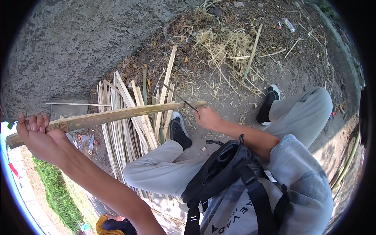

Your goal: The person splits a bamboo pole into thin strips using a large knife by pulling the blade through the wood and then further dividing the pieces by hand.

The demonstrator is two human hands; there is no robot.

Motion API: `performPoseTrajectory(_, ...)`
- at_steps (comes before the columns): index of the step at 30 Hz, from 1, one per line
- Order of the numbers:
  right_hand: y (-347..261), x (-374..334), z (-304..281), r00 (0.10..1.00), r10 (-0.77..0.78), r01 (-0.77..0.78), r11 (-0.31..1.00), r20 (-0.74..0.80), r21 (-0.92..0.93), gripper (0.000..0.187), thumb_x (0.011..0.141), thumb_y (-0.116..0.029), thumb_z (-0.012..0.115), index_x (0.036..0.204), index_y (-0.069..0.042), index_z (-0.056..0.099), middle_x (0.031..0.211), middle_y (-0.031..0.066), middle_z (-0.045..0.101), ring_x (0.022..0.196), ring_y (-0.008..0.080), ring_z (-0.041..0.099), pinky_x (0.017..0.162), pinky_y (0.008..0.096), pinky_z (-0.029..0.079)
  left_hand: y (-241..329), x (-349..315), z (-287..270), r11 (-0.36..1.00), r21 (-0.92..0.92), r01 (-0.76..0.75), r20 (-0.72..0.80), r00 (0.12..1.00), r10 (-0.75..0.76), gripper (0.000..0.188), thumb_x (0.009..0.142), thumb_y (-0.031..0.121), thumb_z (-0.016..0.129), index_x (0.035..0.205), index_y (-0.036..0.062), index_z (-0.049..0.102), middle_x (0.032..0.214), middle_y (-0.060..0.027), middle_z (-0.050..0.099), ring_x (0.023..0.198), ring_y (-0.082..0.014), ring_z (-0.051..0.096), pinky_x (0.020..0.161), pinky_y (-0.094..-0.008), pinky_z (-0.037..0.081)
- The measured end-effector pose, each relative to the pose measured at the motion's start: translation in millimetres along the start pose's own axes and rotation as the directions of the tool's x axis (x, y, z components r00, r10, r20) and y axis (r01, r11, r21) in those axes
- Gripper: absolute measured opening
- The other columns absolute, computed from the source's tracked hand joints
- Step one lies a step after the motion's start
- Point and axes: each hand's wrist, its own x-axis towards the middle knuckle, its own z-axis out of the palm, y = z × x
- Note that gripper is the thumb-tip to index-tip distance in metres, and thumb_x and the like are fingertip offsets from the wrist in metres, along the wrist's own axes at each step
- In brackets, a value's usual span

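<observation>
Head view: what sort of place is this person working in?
Probably an outdoor, roadside-style spot for splitting bamboo. The ground is bare dirt strewn with dry straw, a pile of split strips lies by the feet, and the left hand grips a long pole while the right hand holds a blade.

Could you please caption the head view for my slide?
Left hand grips a bamboo strip; right hand holds a blade against it.

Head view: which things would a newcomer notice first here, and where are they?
First, the long bamboo stick running across the middle, gripped at its left end by the left hand. At its right end, the right hand holds a thin blade against it. Below the stick lies a pile of split strips on the dirt, and a black bag hangs at the person's chest, lower centre.
</observation>
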Motion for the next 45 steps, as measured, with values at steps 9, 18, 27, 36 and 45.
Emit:
performPoseTrajectory(9, 101, -20, 8, 0.941, 0.321, -0.300, 0.937, 0.105, -0.178, 0.039, 0.092, -0.028, 0.044, 0.091, 0.005, 0.065, 0.095, 0.0311, 0.063, 0.087, 0.0452, 0.063, 0.082, 0.0520, 0.051, -11, 5, 5, 0.997, -0.007, 0.074, -0.018, 0.997, -0.074, 0.024, 0.085, 0.009, 0.061, 0.068, 0.0075, 0.043, 0.058, 0.0004, 0.036, 0.049, -0.0083, 0.030, 0.047, -0.0248, 0.025)
performPoseTrajectory(18, -32, -17, -53, 0.998, -0.003, 0.012, 0.992, -0.069, 0.124, 0.038, 0.093, -0.027, 0.048, 0.084, 0.007, 0.064, 0.074, 0.0308, 0.061, 0.074, 0.0468, 0.062, 0.073, 0.0525, 0.049, -10, 12, 37, 0.970, 0.133, 0.203, 0.148, 0.964, -0.222, 0.039, 0.089, 0.034, 0.067, 0.072, 0.0053, 0.046, 0.062, -0.0015, 0.041, 0.053, -0.0104, 0.038, 0.051, -0.0257, 0.035)
performPoseTrajectory(27, -87, -41, -88, 0.969, -0.154, 0.200, 0.947, -0.194, 0.251, 0.041, 0.096, -0.028, 0.047, 0.075, 0.006, 0.058, 0.061, 0.0270, 0.057, 0.060, 0.0456, 0.059, 0.061, 0.0499, 0.048, 4, -43, 74, 0.992, 0.121, 0.036, 0.161, 0.985, -0.055, 0.035, 0.096, 0.031, 0.052, 0.073, 0.0066, 0.041, 0.064, -0.0012, 0.039, 0.053, -0.0089, 0.034, 0.046, -0.0238, 0.028)
performPoseTrajectory(36, -56, -45, -42, 0.992, -0.013, 0.035, 0.984, -0.126, 0.175, 0.038, 0.095, -0.024, 0.045, 0.075, 0.006, 0.057, 0.061, 0.0303, 0.056, 0.059, 0.0484, 0.058, 0.058, 0.0545, 0.048, 16, -64, 61, 0.994, 0.109, -0.008, 0.008, 1.000, 0.007, 0.027, 0.096, 0.021, 0.047, 0.074, 0.0081, 0.037, 0.063, -0.0012, 0.036, 0.050, -0.0084, 0.030, 0.043, -0.0257, 0.022)
performPoseTrajectory(45, -32, -42, -40, 0.998, -0.049, 0.052, 0.995, -0.035, 0.081, 0.028, 0.090, -0.017, 0.048, 0.079, 0.007, 0.059, 0.061, 0.0279, 0.058, 0.060, 0.0480, 0.059, 0.061, 0.0535, 0.051, 14, -64, 46, 0.990, 0.139, -0.008, -0.035, 0.999, 0.013, 0.025, 0.095, 0.019, 0.046, 0.075, 0.0064, 0.038, 0.060, -0.0010, 0.034, 0.047, -0.0080, 0.028, 0.040, -0.0250, 0.020)
